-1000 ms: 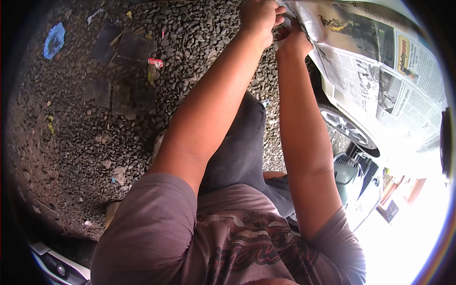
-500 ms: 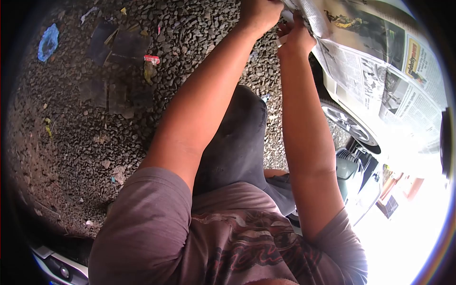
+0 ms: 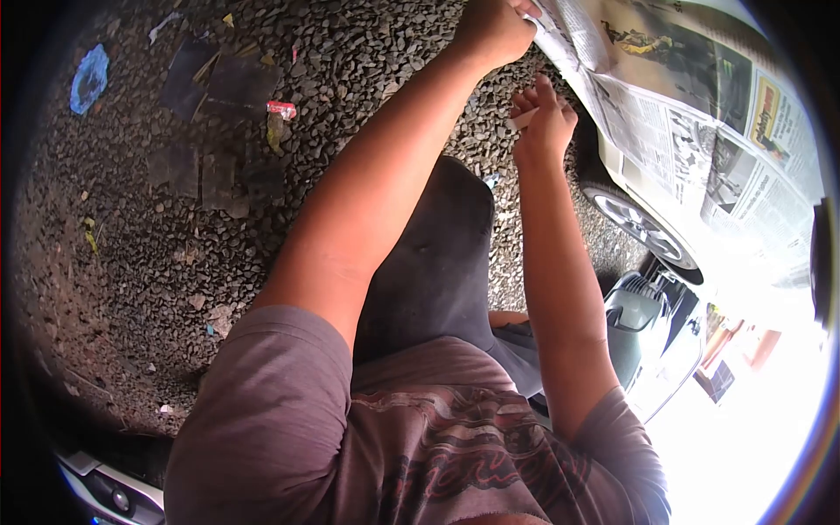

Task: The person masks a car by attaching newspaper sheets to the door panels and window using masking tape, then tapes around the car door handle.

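Newspaper sheets (image 3: 665,131) cover the side of a pale car at the upper right. At the top, my left hand (image 3: 497,33) is closed at the sheet's left edge, its fingertips pinching the margin. My right hand (image 3: 547,127) is just below, apart from the paper, with its fingers curled. A small pale strip (image 3: 525,119) shows by its fingers; its kind is unclear. Some fingertips of the left hand lie at the frame's upper edge.
A car wheel (image 3: 643,223) stands below the newspaper. Gravel (image 3: 350,79) covers the ground, with a blue plastic bag (image 3: 88,80), dark flat pieces (image 3: 236,86) and a red-and-white wrapper (image 3: 281,109). My bent knee (image 3: 451,192) is between my arms.
My right hand has come away from the newspaper's edge and moved down toward me. My left hand has shifted slightly right and down, staying at the edge.
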A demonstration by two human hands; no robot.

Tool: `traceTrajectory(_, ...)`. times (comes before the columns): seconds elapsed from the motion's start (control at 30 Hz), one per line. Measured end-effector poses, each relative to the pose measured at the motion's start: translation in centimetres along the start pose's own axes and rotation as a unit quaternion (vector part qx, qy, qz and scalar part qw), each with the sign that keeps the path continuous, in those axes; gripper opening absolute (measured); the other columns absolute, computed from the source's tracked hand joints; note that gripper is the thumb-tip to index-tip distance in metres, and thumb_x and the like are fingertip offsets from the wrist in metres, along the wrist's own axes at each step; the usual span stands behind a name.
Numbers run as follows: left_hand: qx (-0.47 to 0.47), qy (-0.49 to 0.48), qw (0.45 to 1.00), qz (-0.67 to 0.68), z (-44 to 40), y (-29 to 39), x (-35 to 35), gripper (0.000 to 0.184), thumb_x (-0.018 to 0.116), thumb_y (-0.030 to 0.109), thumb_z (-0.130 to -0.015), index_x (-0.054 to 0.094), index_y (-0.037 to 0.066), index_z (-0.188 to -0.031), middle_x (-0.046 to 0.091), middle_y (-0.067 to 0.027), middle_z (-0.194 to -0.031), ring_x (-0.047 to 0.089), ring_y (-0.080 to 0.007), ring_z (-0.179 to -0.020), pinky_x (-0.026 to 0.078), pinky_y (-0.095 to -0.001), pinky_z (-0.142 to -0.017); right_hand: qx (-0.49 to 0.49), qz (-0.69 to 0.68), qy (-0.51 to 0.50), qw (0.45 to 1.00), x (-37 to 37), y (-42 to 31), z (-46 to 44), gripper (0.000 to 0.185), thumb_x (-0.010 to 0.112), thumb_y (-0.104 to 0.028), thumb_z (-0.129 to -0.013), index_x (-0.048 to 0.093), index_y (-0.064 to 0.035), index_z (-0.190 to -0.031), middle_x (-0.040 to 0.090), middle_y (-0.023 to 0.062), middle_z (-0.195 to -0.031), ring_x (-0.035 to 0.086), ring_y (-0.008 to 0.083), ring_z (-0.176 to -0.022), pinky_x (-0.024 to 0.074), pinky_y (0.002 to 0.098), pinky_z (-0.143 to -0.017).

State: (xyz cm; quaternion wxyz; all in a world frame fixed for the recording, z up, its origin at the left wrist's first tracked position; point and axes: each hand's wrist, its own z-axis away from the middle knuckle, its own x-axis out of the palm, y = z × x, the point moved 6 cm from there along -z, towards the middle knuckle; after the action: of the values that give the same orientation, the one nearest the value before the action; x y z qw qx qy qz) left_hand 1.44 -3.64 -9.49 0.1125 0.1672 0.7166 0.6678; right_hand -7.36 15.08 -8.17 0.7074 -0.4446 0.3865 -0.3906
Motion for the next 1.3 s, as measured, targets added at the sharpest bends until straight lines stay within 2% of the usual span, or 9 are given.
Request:
traceTrajectory(0.23,-0.010,-0.095,0.995,-0.014,0.0,-0.7,2.6,0.026,0.072,0.011,-0.094,0.080,0.005,-0.118,0.079,-0.0221,-0.117,0.077,-0.0366,-0.110,0.059,-0.0450,-0.097,0.025,0.010,0.031,0.999,-5.7,1.7,2.8,0.071,0.081,-0.017,-0.100,0.033,0.0009,-0.148,0.067,0.0177,-0.106,0.073,0.0251,-0.079,0.0548,0.0356,-0.062)
traceTrajectory(0.3,-0.028,-0.119,0.992,0.023,0.4,-1.6,2.9,0.023,0.080,0.005,-0.090,0.080,0.004,-0.114,0.082,-0.0119,-0.100,0.078,-0.0185,-0.090,0.061,-0.0325,-0.080,0.038,0.018,0.033,0.999,-7.1,1.7,3.8,0.069,0.080,-0.017,-0.101,0.033,-0.0001,-0.148,0.067,0.0180,-0.111,0.073,0.0254,-0.083,0.0560,0.0361,-0.065)
traceTrajectory(0.6,-0.075,-0.170,0.982,-0.003,2.3,-0.8,4.5,0.037,0.081,0.005,-0.090,0.080,0.008,-0.127,0.079,-0.0137,-0.117,0.075,-0.0217,-0.099,0.060,-0.0363,-0.086,0.051,0.005,0.006,0.999,-13.8,-0.2,8.8,0.057,0.073,-0.018,-0.106,0.037,-0.0033,-0.147,0.068,0.0163,-0.112,0.073,0.0230,-0.089,0.0561,0.0360,-0.073)
traceTrajectory(0.67,-0.102,-0.188,0.976,-0.040,3.6,-0.4,4.4,0.037,0.077,0.010,-0.089,0.080,0.010,-0.125,0.081,-0.0156,-0.125,0.077,-0.0266,-0.116,0.059,-0.0383,-0.104,0.058,0.005,0.002,0.998,-15.3,-1.0,10.4,0.056,0.071,-0.018,-0.106,0.037,-0.0030,-0.149,0.069,0.0161,-0.111,0.073,0.0227,-0.088,0.0559,0.0361,-0.073)
traceTrajectory(0.87,-0.126,-0.251,0.947,-0.156,7.8,0.7,4.5,0.036,0.077,0.011,-0.094,0.078,0.009,-0.130,0.080,-0.0162,-0.125,0.078,-0.0271,-0.111,0.061,-0.0389,-0.100,0.067,0.000,-0.021,0.998,-19.1,-2.0,14.0,0.038,0.054,-0.017,-0.113,0.048,-0.0019,-0.147,0.073,0.0113,-0.103,0.067,0.0135,-0.076,0.0521,0.0281,-0.069)
traceTrajectory(1.0,-0.204,-0.459,0.856,-0.125,14.1,2.9,6.4,0.040,0.080,0.018,-0.099,0.074,0.009,-0.138,0.080,-0.0101,-0.116,0.073,-0.0188,-0.102,0.058,-0.0349,-0.093,0.059,0.097,-0.121,0.986,-20.3,-0.1,14.2,0.042,0.051,-0.021,-0.113,0.052,-0.0063,-0.152,0.073,0.0056,-0.085,0.052,0.0070,-0.059,0.0440,0.0265,-0.055)
traceTrajectory(1.07,-0.247,-0.532,0.800,-0.131,17.9,6.2,6.7,0.044,0.080,0.023,-0.100,0.073,0.006,-0.141,0.080,-0.0096,-0.118,0.073,-0.0168,-0.103,0.058,-0.0331,-0.094,0.037,0.192,-0.139,0.971,-18.8,-2.9,15.0,0.043,0.049,-0.021,-0.113,0.051,-0.0075,-0.154,0.074,0.0061,-0.085,0.061,0.0117,-0.064,0.0509,0.0308,-0.062)
traceTrajectory(1.13,-0.289,-0.561,0.773,-0.064,20.6,7.4,7.3,0.047,0.078,0.023,-0.102,0.071,0.001,-0.142,0.079,-0.0088,-0.118,0.072,-0.0155,-0.105,0.058,-0.0318,-0.095,-0.010,0.254,-0.166,0.953,-17.8,-5.5,15.6,0.069,0.049,-0.017,-0.106,0.031,-0.0105,-0.172,0.078,0.0147,-0.090,0.078,0.0300,-0.091,0.0590,0.0442,-0.090)
traceTrajectory(1.3,-0.267,-0.545,0.794,-0.021,22.0,9.4,7.7,0.035,0.077,0.015,-0.103,0.073,-0.004,-0.133,0.078,-0.0075,-0.116,0.073,-0.0139,-0.105,0.058,-0.0314,-0.095,-0.036,0.257,-0.211,0.942,-18.4,-5.0,15.6,0.084,0.054,-0.016,-0.099,0.018,-0.0055,-0.174,0.080,0.0238,-0.099,0.077,0.0433,-0.102,0.0569,0.0513,-0.098)
